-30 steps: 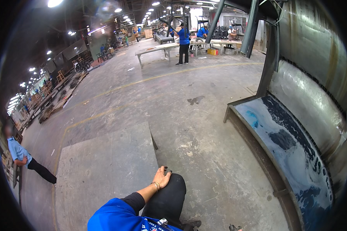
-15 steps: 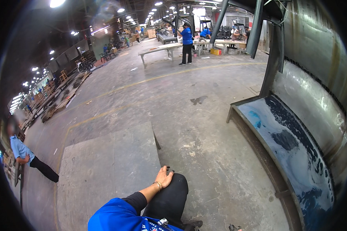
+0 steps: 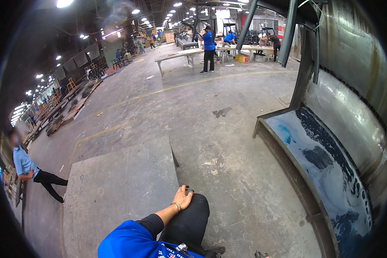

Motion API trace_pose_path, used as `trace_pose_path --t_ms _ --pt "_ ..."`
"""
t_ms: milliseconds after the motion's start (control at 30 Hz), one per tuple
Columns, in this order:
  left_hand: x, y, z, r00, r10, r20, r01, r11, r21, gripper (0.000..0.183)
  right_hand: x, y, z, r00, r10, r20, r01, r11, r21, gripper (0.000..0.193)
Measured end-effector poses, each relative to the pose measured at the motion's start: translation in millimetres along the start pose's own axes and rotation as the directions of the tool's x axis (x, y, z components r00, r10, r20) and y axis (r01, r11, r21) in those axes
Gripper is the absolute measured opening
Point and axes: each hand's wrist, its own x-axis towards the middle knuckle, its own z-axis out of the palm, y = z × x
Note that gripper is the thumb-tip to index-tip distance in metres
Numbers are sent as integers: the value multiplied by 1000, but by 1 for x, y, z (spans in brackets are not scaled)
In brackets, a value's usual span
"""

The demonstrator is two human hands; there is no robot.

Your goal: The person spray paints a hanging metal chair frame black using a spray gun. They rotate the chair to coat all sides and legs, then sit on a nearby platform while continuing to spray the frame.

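— Changed since half a second ago: stance of the person in light blue (image 3: 25, 162) at far left, feet now wider apart. Also more of a dark-clad person (image 3: 276, 44) in view, near the far bench (image 3: 172, 56).
— And the left hand (image 3: 183, 199)?
— Unmoved. Resting on the dark-trousered knee (image 3: 199, 206), fingers slightly apart, dark at the tips, clamped on nothing. Gold bangles (image 3: 176, 207) at the wrist.
— Right hand (image 3: 262, 255)?
— Barely in at the lower edge. Too cut off for telling fingers together from apart, or any grip.
— Nearest thing besides the knee?
— Flat grey board (image 3: 120, 185), just beside the left hand, mostly to its left.
— And across to the right?
— Long trough (image 3: 284, 161), well apart from the left hand, with patchy blue, white and dark liquid (image 3: 335, 176) inside.
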Motion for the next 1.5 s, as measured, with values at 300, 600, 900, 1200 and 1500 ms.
trace_pose_path --t_ms 300,600,900,1200,1500 --pt "0 3 -1 1000 9 6 -9 1000 6 54 -6 -12 -7 988 154 18 -155 987 49 85" --pt "1 2 1 1000 1 4 -1 1000 18 55 14 20 6 1000 -19 -1 19 1000 4 83" --pt "4 -4 4 1000 11 -3 -11 999 39 55 24 29 11 998 64 30 -67 992 104 79" --pt "3 -2 2 1000 -12 -10 13 999 32 55 12 10 2 995 83 55 -86 995 53 82" --pt "2 1 0 1000 -29 3 29 999 33 55 17 18 6 993 93 66 -92 996 -15 85"
